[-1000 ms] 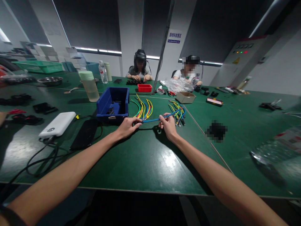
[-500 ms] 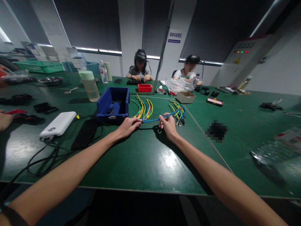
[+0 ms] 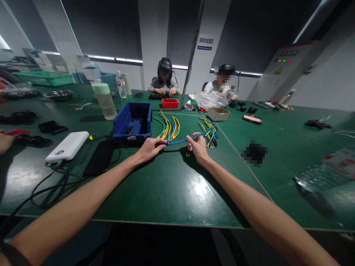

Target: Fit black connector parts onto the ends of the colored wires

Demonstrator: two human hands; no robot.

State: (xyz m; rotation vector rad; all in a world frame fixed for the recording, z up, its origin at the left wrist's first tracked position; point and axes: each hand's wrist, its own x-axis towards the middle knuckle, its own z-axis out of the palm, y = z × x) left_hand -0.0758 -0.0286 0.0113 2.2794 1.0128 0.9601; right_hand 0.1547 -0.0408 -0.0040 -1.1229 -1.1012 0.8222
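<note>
A blue wire stretches between my hands, just above the green table. My left hand pinches its left end, where a dark piece shows at the fingertips. Farther along, my right hand closes on the same wire, whose free part curves away to the right. Behind my hands lies a fan of yellow, green, blue and red wires. A second bundle of wires, some with ring terminals and dark ends, rests beyond my right hand. The blue bin with small dark parts stands beside my left hand.
Left of the bin are a black phone, a white power bank with cables and a cup. A small cardboard box and red tray stand farther back. A plastic bottle lies right. Two people sit opposite.
The view has shifted very slightly. Both hands keep their hold on the blue wire, with almost no visible movement.
</note>
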